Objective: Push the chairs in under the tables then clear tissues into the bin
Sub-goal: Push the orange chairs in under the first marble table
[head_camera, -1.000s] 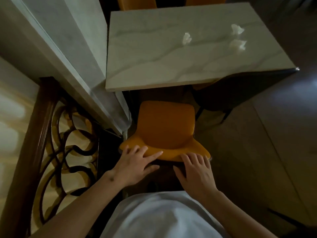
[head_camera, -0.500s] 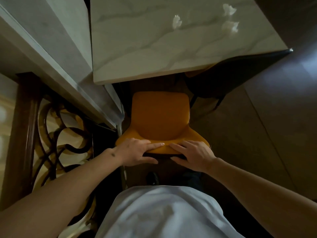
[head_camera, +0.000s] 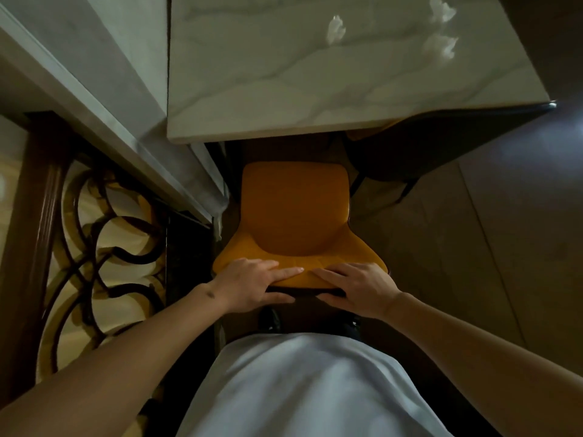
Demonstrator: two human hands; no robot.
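1. Head view, looking straight down: an orange chair (head_camera: 295,212) stands in front of a marble-topped table (head_camera: 284,89), its seat wholly clear of the table's near edge, so by my reading it is not yet pushed in.
2. The left hand (head_camera: 252,283) grips the top of the backrest, fingers laid close together over the upper edge and pointing inward, the thumb hooked under behind.
3. The right hand (head_camera: 356,287) holds the same edge beside it in a mirrored grip, fingers together on top, thumb behind; the two sets of fingertips nearly meet at the middle.
4. Three crumpled tissues lie on the far part of the tabletop: one tissue (head_camera: 336,29) toward the middle, and a pair at the right, a farther tissue (head_camera: 441,11) and a nearer tissue (head_camera: 440,47). No bin is in view.
5. Risks, as I judge them: a marble ledge (head_camera: 151,146) runs just beside the chair's left side, so a skewed shove could scrape or jam the chair against it.
6. A dark chair (head_camera: 410,149) sits partly under the table to the right; drifting that way might knock the legs together.
7. Pushing from high on the backrest could tip the chair forward if a leg catches on the floor.
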